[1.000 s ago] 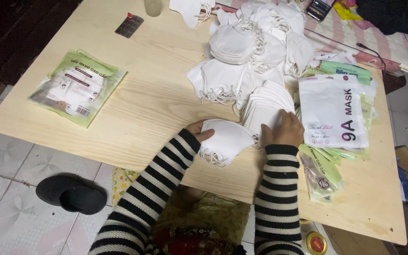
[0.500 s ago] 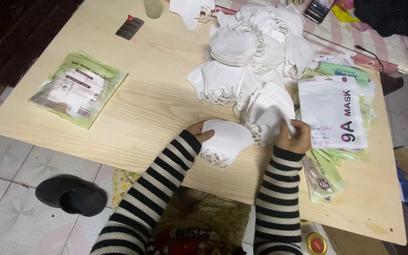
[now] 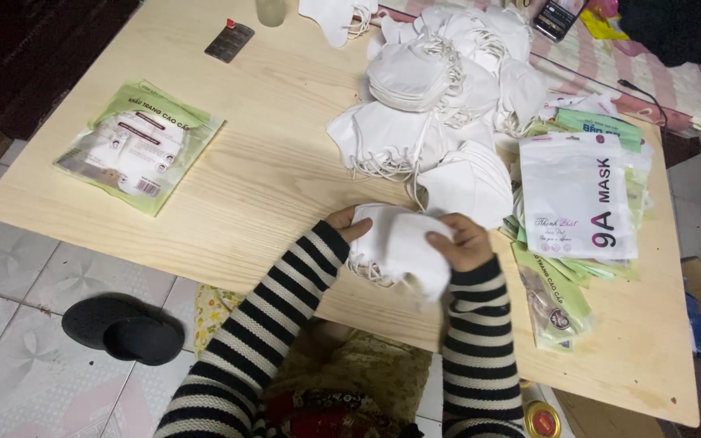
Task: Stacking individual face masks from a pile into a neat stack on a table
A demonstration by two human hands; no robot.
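Note:
Both my hands are at the near edge of a light wooden table point(image 3: 261, 195). My left hand point(image 3: 346, 225) rests on a small stack of white face masks point(image 3: 383, 243). My right hand point(image 3: 460, 242) grips one white mask and lays it over that stack. Just beyond my hands lies a fanned stack of white masks point(image 3: 472, 182), and further back a big loose heap of masks point(image 3: 440, 81). Both sleeves are striped black and white.
White and green mask pouches point(image 3: 582, 199) are piled at the right, more green ones point(image 3: 557, 296) nearer me. A filled green pouch point(image 3: 135, 146) lies at the left. A dark card point(image 3: 229, 40) and a phone point(image 3: 557, 16) sit at the back. Black slippers point(image 3: 123, 328) are on the tiled floor.
My right hand picked a mask from the fanned stack and brought it left onto the small stack under my left hand. The left hand stayed put.

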